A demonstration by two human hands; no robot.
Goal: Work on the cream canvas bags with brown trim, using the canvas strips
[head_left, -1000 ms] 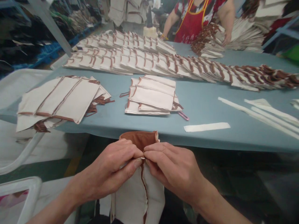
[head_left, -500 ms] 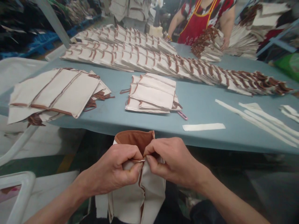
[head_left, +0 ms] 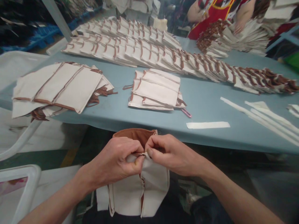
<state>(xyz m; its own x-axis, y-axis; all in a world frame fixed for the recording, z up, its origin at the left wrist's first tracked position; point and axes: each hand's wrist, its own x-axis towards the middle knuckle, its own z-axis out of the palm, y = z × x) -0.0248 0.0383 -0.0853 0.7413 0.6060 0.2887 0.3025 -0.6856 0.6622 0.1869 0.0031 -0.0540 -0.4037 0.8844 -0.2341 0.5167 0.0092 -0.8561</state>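
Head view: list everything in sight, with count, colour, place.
pouch: one, cream with brown lining and trim, below the near table edge
table: one, blue-grey, across the middle
left stack: one, cream with brown trim, near-left table corner
centre stack: one, same colours, table middle
overlapped rows: uncountable pieces, cream and brown, far side of table
short strip: one, cream, near edge, right of centre
long strips: several, cream, right end
pink item: one, small, beside the centre stack
white frame: one, lower left, off the table
co-worker: one, red apron, far right
hands: two, bare; left hand and right hand pinch the pouch's top edge
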